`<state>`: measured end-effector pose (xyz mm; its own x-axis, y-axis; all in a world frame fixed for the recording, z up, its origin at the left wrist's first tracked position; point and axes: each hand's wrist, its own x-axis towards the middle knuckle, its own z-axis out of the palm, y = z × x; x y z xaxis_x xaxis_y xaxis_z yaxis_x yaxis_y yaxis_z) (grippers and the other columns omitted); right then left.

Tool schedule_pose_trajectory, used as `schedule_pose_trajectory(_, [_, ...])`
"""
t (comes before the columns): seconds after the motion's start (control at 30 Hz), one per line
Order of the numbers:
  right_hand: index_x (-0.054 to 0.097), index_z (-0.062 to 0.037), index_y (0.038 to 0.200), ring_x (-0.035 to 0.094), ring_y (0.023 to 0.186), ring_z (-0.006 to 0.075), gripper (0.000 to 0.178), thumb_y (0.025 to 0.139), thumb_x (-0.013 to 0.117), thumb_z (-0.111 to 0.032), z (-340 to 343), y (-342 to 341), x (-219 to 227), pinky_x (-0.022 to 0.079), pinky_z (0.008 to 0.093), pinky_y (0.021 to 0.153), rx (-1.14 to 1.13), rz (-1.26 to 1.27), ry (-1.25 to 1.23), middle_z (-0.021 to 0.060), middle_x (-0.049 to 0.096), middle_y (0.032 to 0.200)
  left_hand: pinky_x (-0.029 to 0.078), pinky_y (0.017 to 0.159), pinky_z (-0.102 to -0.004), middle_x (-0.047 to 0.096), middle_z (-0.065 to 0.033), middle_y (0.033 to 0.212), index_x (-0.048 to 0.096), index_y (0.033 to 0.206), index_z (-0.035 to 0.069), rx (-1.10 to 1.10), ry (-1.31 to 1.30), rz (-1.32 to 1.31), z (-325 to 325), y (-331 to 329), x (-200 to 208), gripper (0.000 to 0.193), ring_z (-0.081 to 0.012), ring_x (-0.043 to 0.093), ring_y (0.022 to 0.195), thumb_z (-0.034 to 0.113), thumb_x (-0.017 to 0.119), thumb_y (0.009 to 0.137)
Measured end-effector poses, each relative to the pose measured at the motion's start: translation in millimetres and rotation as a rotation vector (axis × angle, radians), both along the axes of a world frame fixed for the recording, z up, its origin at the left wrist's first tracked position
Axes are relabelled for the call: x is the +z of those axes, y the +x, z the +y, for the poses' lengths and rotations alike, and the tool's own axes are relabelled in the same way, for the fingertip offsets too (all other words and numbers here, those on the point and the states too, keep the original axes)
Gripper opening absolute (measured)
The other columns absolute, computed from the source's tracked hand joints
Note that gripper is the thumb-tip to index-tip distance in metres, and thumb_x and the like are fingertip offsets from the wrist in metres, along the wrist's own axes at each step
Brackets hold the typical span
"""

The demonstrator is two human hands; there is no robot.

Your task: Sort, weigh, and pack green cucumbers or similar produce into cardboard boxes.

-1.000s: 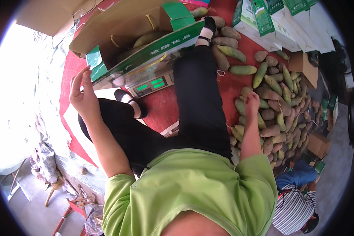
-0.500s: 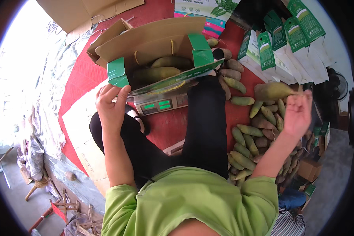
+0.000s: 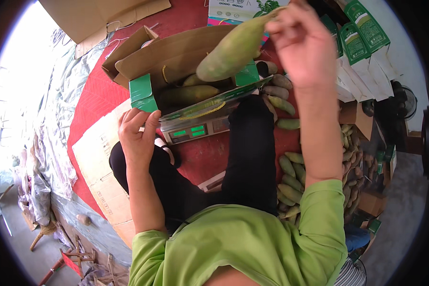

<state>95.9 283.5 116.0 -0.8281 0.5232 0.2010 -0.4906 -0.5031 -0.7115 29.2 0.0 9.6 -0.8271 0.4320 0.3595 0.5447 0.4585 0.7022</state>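
By its thin tail, a large green radish (image 3: 236,47) hangs from my right hand (image 3: 302,45), whose fingers are pinched and slightly blurred. The radish's thick end is over the open cardboard box (image 3: 195,45), above other green radishes (image 3: 190,94) lying inside. My left hand (image 3: 138,129) is closed on the near left corner of the box, by its green flap (image 3: 142,90). Beneath the box stands a digital scale (image 3: 188,133) with lit green displays. The raised radish and my right hand hide part of the box's far side.
Several green radishes (image 3: 291,188) are heaped on the red cloth (image 3: 195,164) to my right. Green and white cartons (image 3: 362,43) stand at the far right, near a fan (image 3: 405,102). A flattened cardboard sheet (image 3: 102,164) lies on the left. My knees flank the scale.
My right hand has carried the large radish from above the heap on the right, leftward and away from me, to over the box. My left hand stays on the box corner.
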Motion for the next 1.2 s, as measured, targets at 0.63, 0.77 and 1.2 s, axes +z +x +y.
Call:
schedule_pose_trajectory(0.63, [0.062, 0.0010, 0.102, 0.057, 0.063, 0.0081, 0.018, 0.089, 0.058, -0.010, 16.3, -4.8, -80.5, 0.045, 0.0215, 0.056, -0.181, -0.430, 0.759, 0.0026, 0.064, 0.080, 0.045, 0.078, -0.0248, 0.065, -0.0036, 0.088, 0.070, 0.091, -0.001, 0.196, 0.325, -0.137, -5.7, -5.9, -13.3, 0.013, -0.0106, 0.059, 0.083, 0.010, 0.062, 0.090])
schedule_pose_trajectory(0.77, [0.062, 0.0001, 0.100, 0.057, 0.063, 0.0081, 0.015, 0.089, 0.057, -0.009, 29.6, 4.4, -91.8, 0.045, 0.0210, 0.054, -0.335, -0.468, 0.583, 0.0027, 0.064, 0.081, 0.046, 0.082, -0.0242, 0.069, -0.0058, 0.091, 0.070, 0.095, -0.002, 0.210, 0.399, -0.168, -1.7, -4.6, -12.4, 0.018, -0.0109, 0.060, 0.087, 0.012, 0.059, 0.092])
schedule_pose_trajectory(1.2, [0.061, -0.0051, 0.095, 0.054, 0.055, 0.0095, 0.009, 0.087, 0.058, -0.010, 67.0, 21.9, -148.6, 0.041, 0.0209, 0.048, -0.373, -0.536, 0.251, 0.0002, 0.060, 0.071, 0.045, 0.082, -0.0253, 0.069, -0.0064, 0.090, 0.070, 0.097, -0.002, 0.226, 0.316, -0.133, 6.9, 2.7, -11.8, 0.021, -0.0111, 0.060, 0.087, 0.016, 0.059, 0.093])
